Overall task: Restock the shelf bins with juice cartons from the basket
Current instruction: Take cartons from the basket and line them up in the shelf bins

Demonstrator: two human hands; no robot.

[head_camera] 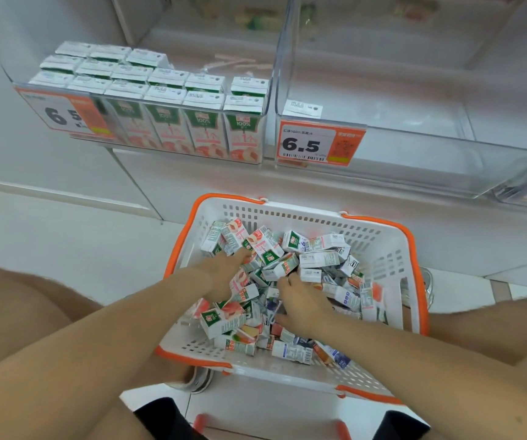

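Well, on the head view I have both hands down inside the basket (pixel 379 246). The left hand (pixel 224 274) lies on the heap of juice cartons (pixel 319 258), fingertips buried among them. The right hand (pixel 302 304) sits just beside it, fingers dipping into the same pile. Whether either one grips a carton I cannot tell. The cartons are small, white and green with peach prints, tumbled every way. Beyond both hands, the left bin (pixel 160 103) holds upright rows.

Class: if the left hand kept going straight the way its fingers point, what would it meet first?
Probably the pink-fronted juice carton lying on the pile just beyond the fingertips of the left hand; they may already touch. Behind it stands the far wall of the basket.
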